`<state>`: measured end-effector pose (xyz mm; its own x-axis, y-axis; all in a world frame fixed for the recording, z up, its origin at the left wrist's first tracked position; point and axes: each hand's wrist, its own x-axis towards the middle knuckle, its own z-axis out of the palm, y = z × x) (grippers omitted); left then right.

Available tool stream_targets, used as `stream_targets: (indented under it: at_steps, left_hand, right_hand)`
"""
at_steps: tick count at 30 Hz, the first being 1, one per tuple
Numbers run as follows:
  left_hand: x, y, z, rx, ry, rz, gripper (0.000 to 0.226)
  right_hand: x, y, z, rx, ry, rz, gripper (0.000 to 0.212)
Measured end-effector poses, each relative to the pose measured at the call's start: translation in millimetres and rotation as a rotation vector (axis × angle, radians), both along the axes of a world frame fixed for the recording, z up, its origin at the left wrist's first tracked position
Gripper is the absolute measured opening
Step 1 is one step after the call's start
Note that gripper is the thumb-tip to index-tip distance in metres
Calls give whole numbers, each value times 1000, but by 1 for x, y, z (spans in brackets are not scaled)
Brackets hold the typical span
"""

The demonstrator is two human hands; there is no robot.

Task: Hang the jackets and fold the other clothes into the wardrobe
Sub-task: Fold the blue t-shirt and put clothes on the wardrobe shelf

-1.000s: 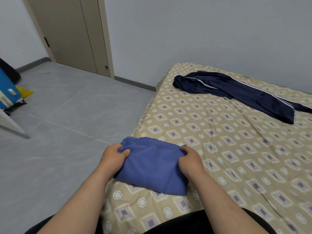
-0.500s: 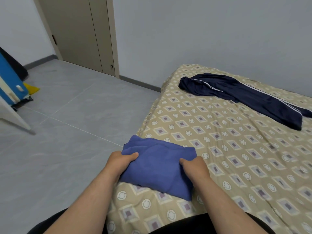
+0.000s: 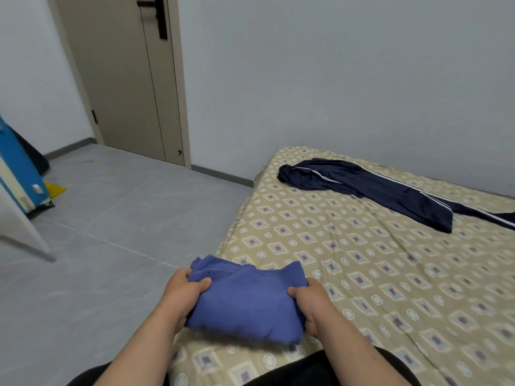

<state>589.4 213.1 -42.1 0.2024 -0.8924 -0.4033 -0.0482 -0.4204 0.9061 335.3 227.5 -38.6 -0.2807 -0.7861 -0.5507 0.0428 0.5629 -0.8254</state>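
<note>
A folded blue garment [image 3: 245,299] is at the near left corner of the bed [image 3: 362,274], lifted a little off the patterned sheet. My left hand [image 3: 182,293] grips its left edge, thumb on top. Gripping the right edge is my right hand [image 3: 309,302], fingers tucked under the cloth. Dark navy track trousers [image 3: 370,188] with white side stripes lie spread out at the far side of the bed, against the wall.
Grey tiled floor [image 3: 111,232] stretches left of the bed. A beige door [image 3: 125,79] with a dark handle stands shut at the back. A blue board [image 3: 16,168] and a white panel [image 3: 19,229] lean at the far left edge.
Both hands have taken a firmer hold and raised the folded blue garment slightly off the sheet. The camera has tilted up, showing more of the door and wall.
</note>
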Motion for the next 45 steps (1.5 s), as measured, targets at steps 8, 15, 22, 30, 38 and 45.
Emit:
stream_targets:
  at_steps: [8,15,22,30,38,45]
  left_hand:
    - [17,54,36,-111,180,79,17]
    - [40,106,65,-193,225,178,13]
    - [58,146,109,-356,180,314,13]
    - [114,236,73,-357,339,508,6]
    - [202,262,27,-336,471,744,14]
    - [249,243,21,-425,664,890,19]
  right_hand:
    - [0,40,38,-158,-58,81,25]
    - [23,70,67,-263,-97,172,24]
    - [56,85,98,-368,-78,273,21]
    - [135,116,127,-440,-49,376,14]
    - [261,136,99,-335,24,558,17]
    - [354,116,105,-341,-51,547,11]
